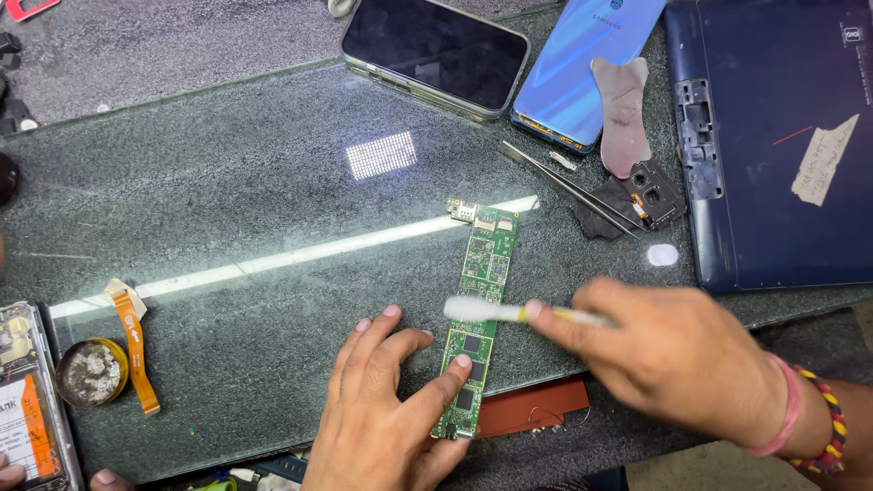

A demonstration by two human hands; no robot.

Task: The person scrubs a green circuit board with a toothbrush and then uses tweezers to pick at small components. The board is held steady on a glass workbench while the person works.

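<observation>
A long green circuit board (482, 273) lies on the glass worktop (273, 200). My left hand (386, 409) rests flat on the glass, its thumb pressing the board's near end. My right hand (673, 355) holds a small white brush (486, 311), blurred by motion, with its head over the middle of the board. Beaded and pink bands circle my right wrist.
A dark-screened phone (436, 55) and a blue phone back cover (582, 64) lie at the far edge. Tweezers (573, 189), a camera part (650, 195) and a navy tablet shell (782, 145) sit right. An orange flex cable (135, 345), a round tin (89, 371) and an opened phone (23, 400) sit left.
</observation>
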